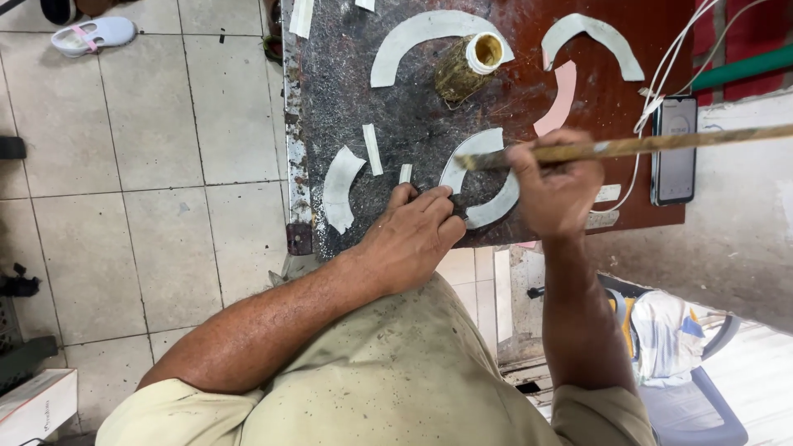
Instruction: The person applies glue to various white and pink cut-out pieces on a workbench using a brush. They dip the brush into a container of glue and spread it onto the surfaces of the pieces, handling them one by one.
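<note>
My right hand [555, 192] grips a long glue-stained stick brush [644, 145], its tip resting on a grey curved cut-out piece [483, 183] near the worktable's front edge. My left hand [413, 235] presses its fingertips on the lower left end of that same piece, holding it flat. A glue-caked jar [467, 66] with a white rim stands open behind it on the dark, stained table [405, 116].
More grey curved pieces [417, 37] [595, 35] [339, 188], a pink one [562, 101] and small strips [372, 149] lie on the table. A phone [675, 149] with white cable sits at right. Tiled floor [149, 165] lies left, with a sandal [91, 35]; a plastic chair [686, 363] stands below right.
</note>
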